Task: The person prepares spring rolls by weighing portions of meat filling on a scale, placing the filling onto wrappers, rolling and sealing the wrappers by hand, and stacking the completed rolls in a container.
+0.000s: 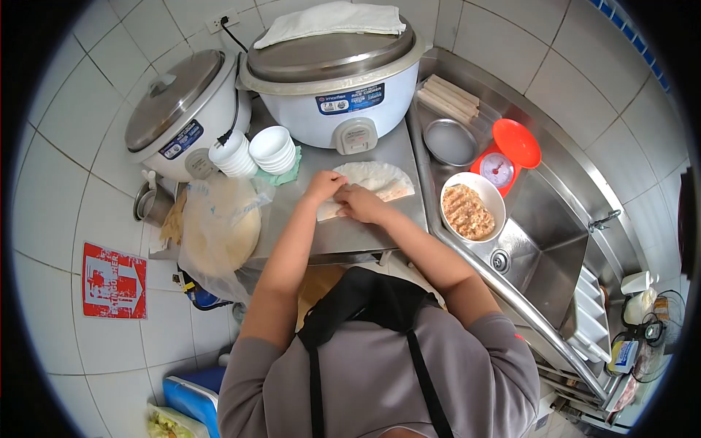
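On the steel counter lies a thin whitish wrapper sheet (376, 175), folded over, with pinkish filling showing faintly along its right side. My left hand (326, 185) is closed, its fingertips pinching the wrapper's left edge. Beside it, my right hand (358, 202) curls its fingers over the near left part of the same wrapper, and both hands' fingertips nearly touch. A white bowl (451, 188) of minced filling (467, 213) stands to the right on the sink's edge. At the left, a stack of round wrapper sheets (223, 237) sits in a clear plastic bag.
Two large rice cookers (332, 87) (179, 109) stand behind. Near them are stacked white bowls (274, 150). Several pale rolls (447, 98), a round metal pan (451, 142) and a red scale (498, 169) are at the right, beside the sink basin (548, 241).
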Action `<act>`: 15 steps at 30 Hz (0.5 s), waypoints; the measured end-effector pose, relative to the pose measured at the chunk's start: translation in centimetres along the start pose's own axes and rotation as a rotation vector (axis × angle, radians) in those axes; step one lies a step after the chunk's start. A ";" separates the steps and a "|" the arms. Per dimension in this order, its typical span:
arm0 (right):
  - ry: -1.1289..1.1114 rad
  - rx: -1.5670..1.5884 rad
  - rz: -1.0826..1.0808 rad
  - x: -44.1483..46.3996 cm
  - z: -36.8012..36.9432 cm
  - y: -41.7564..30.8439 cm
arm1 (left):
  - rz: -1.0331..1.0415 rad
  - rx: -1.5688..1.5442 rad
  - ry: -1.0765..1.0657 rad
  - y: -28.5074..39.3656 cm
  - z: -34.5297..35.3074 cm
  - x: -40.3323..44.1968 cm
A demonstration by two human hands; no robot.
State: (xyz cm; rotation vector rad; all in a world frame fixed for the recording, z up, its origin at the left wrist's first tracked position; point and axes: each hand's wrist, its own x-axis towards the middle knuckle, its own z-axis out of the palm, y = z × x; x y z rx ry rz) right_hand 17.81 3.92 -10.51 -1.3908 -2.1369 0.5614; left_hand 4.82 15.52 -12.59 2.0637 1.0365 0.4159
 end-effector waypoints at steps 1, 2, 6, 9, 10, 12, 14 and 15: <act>-0.001 -0.038 0.002 0.2 0.6 -0.1 | 0.015 0.008 0.022 -0.2 0.2 0.1; -0.002 -0.076 0.004 0.3 1.2 -0.6 | -0.007 0.011 0.017 0.0 0.2 0.0; -0.245 -0.130 0.100 1.1 0.2 -1.7 | -0.029 0.001 0.030 0.2 0.1 0.0; -0.050 -0.187 -0.103 0.7 1.9 -1.0 | -0.030 0.022 0.027 0.6 0.2 -0.4; -0.071 -0.123 -0.063 0.6 1.7 -0.3 | -0.034 0.037 0.025 0.9 0.1 -0.5; -0.115 0.012 0.014 -0.1 -0.3 -0.4 | 0.010 0.035 0.041 0.2 0.4 -0.6; -0.404 -0.197 0.223 0.1 -3.7 -0.2 | -0.020 0.037 0.016 0.1 0.3 -0.5; -0.408 -0.195 0.223 0.0 -3.5 -0.3 | -0.023 0.036 0.015 0.3 0.4 -0.8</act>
